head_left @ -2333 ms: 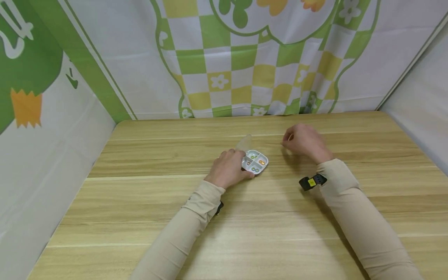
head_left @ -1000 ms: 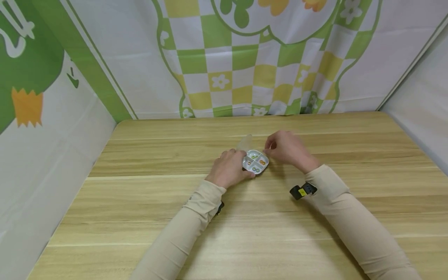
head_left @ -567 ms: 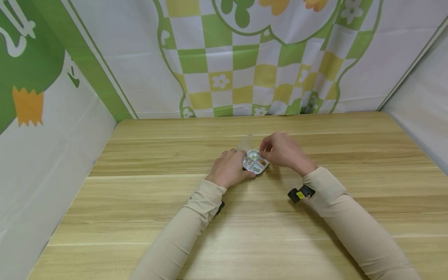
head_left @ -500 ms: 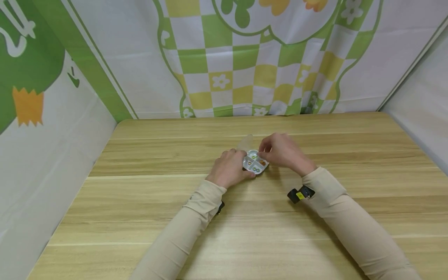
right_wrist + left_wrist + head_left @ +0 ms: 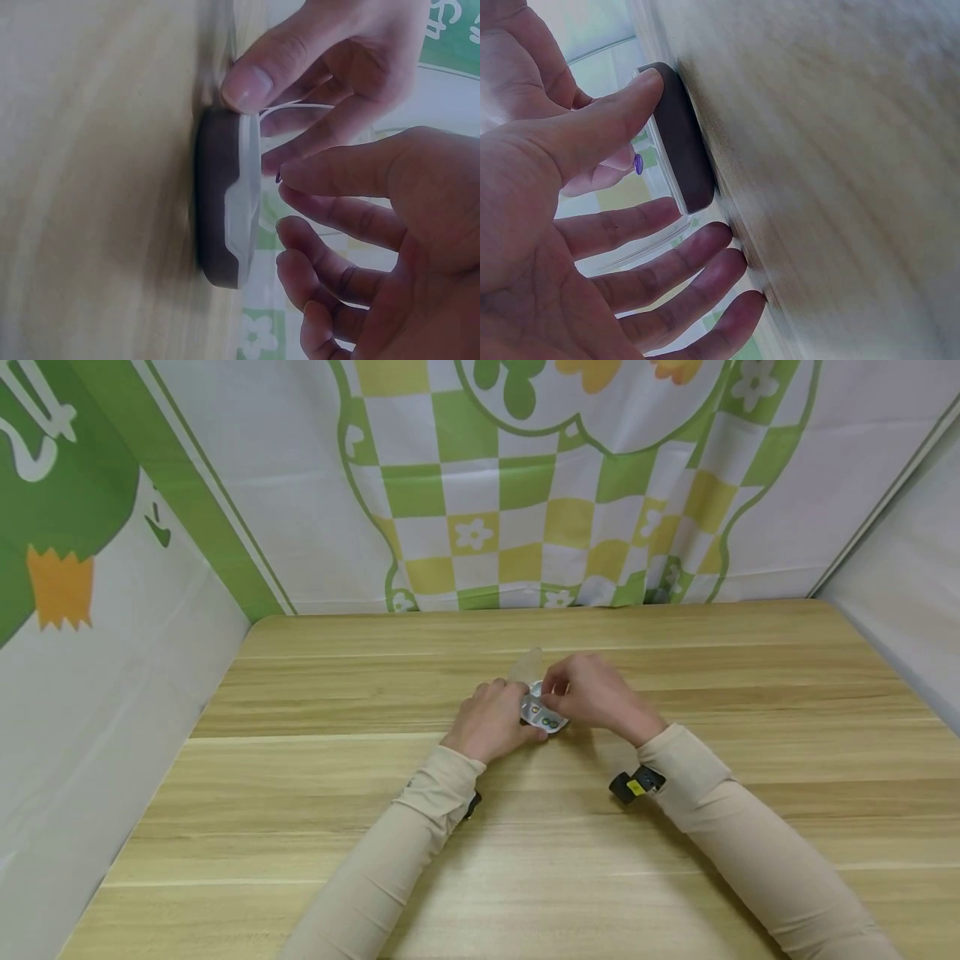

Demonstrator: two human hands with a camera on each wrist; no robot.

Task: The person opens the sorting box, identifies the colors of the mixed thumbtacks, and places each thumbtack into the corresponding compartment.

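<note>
A small four-compartment pill box (image 5: 551, 727) with a white inside and a dark brown base (image 5: 681, 142) sits on the table, its clear lid (image 5: 527, 665) swung up at the back. Small coloured ring-like pieces lie in its compartments. My left hand (image 5: 486, 720) holds the box from the left, thumb at the near side and index finger at the far side. Over the compartments is my right hand (image 5: 596, 697), hiding the box's right part. Between its thumb and index finger it pinches a small purple disc-like piece (image 5: 638, 163), close above the box's open top.
The wooden table (image 5: 360, 693) spreads around both hands. A patterned green, yellow and white curtain (image 5: 517, 527) hangs along its back edge, and white cloth walls (image 5: 900, 543) stand at the sides.
My right hand has come in from the right, first to the box's edge, then further left and nearer over the compartments. My left hand keeps its hold on the box.
</note>
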